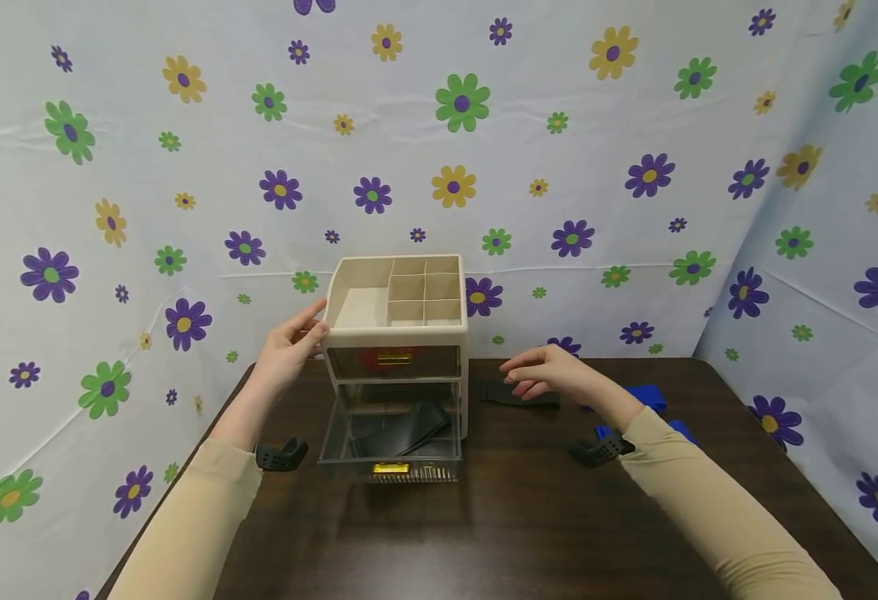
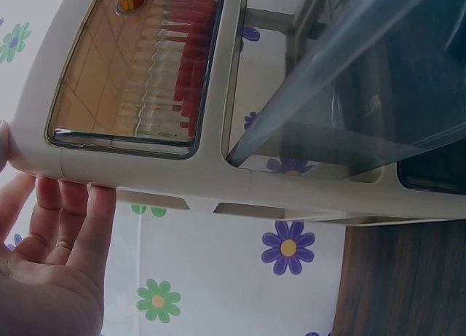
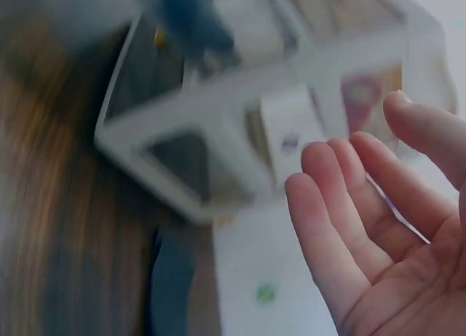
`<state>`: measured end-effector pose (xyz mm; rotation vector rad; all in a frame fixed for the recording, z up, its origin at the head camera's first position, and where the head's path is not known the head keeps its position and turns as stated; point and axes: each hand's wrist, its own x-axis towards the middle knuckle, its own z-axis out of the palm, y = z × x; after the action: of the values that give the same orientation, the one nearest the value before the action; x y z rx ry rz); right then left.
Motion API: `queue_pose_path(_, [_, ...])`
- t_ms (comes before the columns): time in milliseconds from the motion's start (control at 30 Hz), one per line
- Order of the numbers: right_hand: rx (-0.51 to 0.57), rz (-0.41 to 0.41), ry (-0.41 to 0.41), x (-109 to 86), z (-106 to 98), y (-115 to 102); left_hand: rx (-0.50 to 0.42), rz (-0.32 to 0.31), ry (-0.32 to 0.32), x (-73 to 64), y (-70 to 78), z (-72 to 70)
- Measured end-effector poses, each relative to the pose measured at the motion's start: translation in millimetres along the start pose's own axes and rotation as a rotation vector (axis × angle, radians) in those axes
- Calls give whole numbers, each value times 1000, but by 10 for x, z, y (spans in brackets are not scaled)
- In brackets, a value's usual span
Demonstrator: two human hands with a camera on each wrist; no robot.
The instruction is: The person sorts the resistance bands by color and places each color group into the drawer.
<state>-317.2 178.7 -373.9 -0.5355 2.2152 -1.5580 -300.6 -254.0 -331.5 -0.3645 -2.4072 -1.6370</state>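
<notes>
A cream desktop drawer unit (image 1: pixel 397 333) stands at the back of the table. Its upper drawer (image 1: pixel 360 362) is closed, with red items (image 2: pixel 191 63) showing through the tinted front. Below it a clear drawer (image 1: pixel 334 442) is pulled out, holding a folded black piece (image 1: pixel 405 431) that looks like flat fabric or band. My left hand (image 1: pixel 289 343) rests on the unit's left side, fingers straight against the side wall and thumb by the front upper edge. Right of the unit my right hand (image 1: pixel 547 372) hovers empty, fingers loosely bent, above a flat dark strip (image 1: pixel 517 395) on the table.
Blue folded pieces (image 1: pixel 647 398) lie on the table, partly behind my right forearm. Divided compartments (image 1: pixel 424 292) form the unit's top. A flower-print cloth (image 1: pixel 559 167) hangs behind the dark wooden table (image 1: pixel 529 517) and along its sides.
</notes>
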Motion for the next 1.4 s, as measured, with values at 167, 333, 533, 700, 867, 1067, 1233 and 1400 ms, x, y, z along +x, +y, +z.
queue_pose_path(167, [67, 60, 120, -30, -214, 334, 3, -5, 14, -1, 5, -2])
queue_pose_path(333, [105, 103, 263, -68, -325, 691, 4, -14, 14, -5, 21, 5])
queue_pose_path(533, [141, 115, 398, -65, -391, 1049, 14, -19, 7, -2, 0, -2])
queue_pose_path(700, [115, 140, 471, -47, -395, 1230, 1, -30, 4, -20, 69, 2])
queue_pose_path(867, [86, 173, 510, -42, -372, 1301, -2, -37, 1, -84, 263, 30])
queue_pose_path(1067, [94, 268, 543, -17, -356, 1368, 8, -44, -8, -116, 365, 52])
queue_pose_path(1233, [62, 306, 515, 6, -355, 1342, 11, -47, -14, -116, 372, 50])
queue_pose_path(1400, [-2, 351, 474, 76, -347, 1304, 24, -55, -14, -84, 300, 31])
